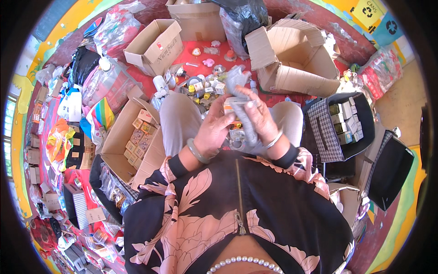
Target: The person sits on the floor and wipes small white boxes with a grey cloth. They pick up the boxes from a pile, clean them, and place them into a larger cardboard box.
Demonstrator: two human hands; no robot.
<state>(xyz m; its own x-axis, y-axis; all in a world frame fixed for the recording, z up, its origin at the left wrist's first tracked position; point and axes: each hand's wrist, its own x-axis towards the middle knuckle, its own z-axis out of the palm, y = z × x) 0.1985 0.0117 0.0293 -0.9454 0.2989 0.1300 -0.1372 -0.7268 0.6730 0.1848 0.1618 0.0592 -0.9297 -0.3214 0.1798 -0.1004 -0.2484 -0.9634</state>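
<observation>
Both hands meet above the lap: the right hand (pixel 258 114) is closed around a crumpled grey plastic wrapper (pixel 241 102), and the left hand (pixel 214 125) pinches a small orange-and-white carton (pixel 229 108) tucked against that wrapper, so the two things touch between the fingers, held over the knees in pale trousers (pixel 179 121). One green bangle (pixel 197 151) circles the left wrist and one thin silver bangle (pixel 274 139) the right. Just beyond the hands, on the red mat (pixel 191 45), lies a dense scatter of small yellow-capped bottles and tubes (pixel 203 89), too many and too small to count. Four brown cardboard boxes ring the spot: one open box packed with small cartons (pixel 132 141) close at the left knee, one empty (pixel 155 45) farther left, one (pixel 194 18) at the top edge, and one large one on its side (pixel 296 59) to the right. A black checked basket of small boxes (pixel 337 123) stands just beside the right knee. Little bare mat remains; the only free room is directly above the lap.
</observation>
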